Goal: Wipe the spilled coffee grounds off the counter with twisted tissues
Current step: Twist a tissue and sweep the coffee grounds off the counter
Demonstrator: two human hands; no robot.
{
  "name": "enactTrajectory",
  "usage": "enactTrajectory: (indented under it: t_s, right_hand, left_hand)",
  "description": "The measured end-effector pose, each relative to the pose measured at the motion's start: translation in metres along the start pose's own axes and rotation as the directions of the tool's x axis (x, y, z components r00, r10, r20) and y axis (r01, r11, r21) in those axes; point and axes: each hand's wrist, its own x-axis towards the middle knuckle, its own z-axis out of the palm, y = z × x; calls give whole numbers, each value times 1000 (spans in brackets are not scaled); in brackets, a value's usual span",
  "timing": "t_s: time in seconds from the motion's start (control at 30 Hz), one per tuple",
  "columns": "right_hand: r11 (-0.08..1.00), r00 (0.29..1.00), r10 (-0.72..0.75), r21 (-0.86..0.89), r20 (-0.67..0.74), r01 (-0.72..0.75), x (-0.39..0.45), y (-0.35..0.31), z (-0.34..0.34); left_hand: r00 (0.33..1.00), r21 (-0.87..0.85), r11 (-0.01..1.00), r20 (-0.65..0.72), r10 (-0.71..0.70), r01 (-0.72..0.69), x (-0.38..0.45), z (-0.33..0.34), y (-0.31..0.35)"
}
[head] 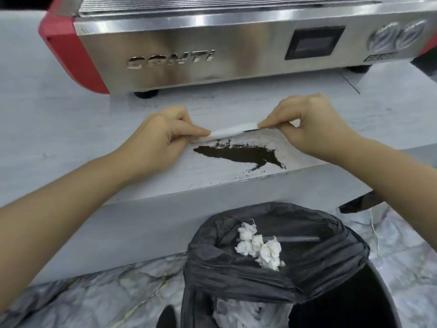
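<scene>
At the far left of the pale grey bench (pixel 47 119), the red side panel of a steel espresso machine (pixel 189 50) is seen, set along the bench's back edge with the word CONTI embossed on its front. Nearer the front edge, the left hand (pixel 163 136) is held low over the bench, its grip pinched between thumb and forefinger on the left end of a twisted tissue (pixel 233 129). The tissue is stretched as a thin white roll between the two hands, lying at or just above the bench surface; whether it touches cannot be told. Just in front of it, toward the front edge of the bench, a dark patch of coffee grounds (pixel 238 153) is spread in a wedge, with loose specks scattered up to the edge itself. The right end of the tissue is pinched in the grip of the right hand (pixel 309 125), thumb and fingers closed on it. Behind that hand, a dark display and two round gauges are set into the right part of the machine's front. Below the bench's front edge, on a marbled floor (pixel 99 287), a bin lined with a black bag (pixel 236 275) is placed, and crumpled white tissues (pixel 257 247) are resting on the bag's folded rim.
</scene>
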Motion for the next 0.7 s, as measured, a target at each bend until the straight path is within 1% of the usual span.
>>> enactTrajectory:
  t_s: [0.1,0.27,0.47,0.7]
  right_hand:
    - [998,999,-53,17,10,53,21,14,6]
    - [995,995,-92,31,45,91,38,32,17]
    - [986,985,-166,-8,42,166,26,40,20]
    - [977,974,-213,4,80,213,-9,35,6]
  left_hand:
    - [995,-5,997,-68,-71,71,7,1,-5]
    - [970,-14,985,-171,-174,175,16,6,-11]
    - [987,90,991,-136,-84,97,6,12,2]
    - [991,94,993,-120,-63,75,-19,27,36]
